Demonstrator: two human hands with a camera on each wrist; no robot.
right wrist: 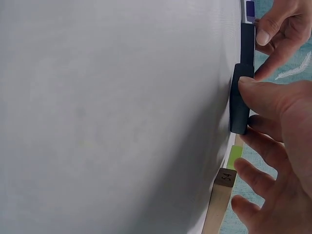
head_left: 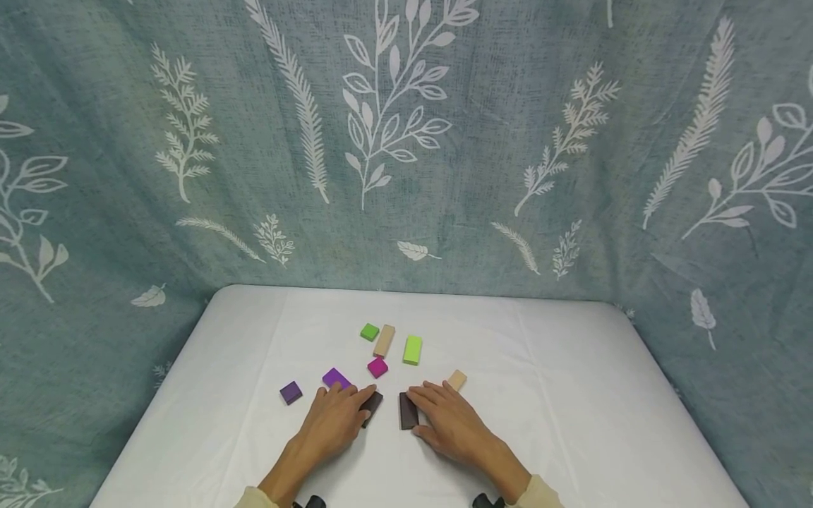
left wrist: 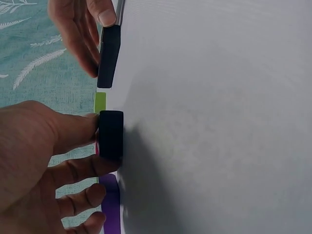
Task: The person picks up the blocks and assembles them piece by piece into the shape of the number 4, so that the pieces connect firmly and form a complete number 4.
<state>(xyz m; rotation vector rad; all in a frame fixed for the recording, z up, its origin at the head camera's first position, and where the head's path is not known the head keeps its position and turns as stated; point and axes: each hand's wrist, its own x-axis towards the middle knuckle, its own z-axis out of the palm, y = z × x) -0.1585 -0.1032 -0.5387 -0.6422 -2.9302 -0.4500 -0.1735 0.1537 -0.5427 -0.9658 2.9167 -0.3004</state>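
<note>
I saw from my distant seat that the left hand was pinching the left dark block between its thumb and its index finger. Its other fingers were bent a little and spread apart, close to the purple block; whether they touched it, I could not tell. The right hand was pinching the right dark block, also with thumb and index finger, and its remaining fingers were spread, near a small wooden block.

Both dark blocks were at the white table, between the two hands and apart from each other. In the head view, the left one was slanted, while the right one was almost straight. Farther away from the person lay a magenta block, a tan block with a green block just beside it, and a lime block. A dark purple block lay left of the left hand. A leaf-patterned cloth hung behind.
</note>
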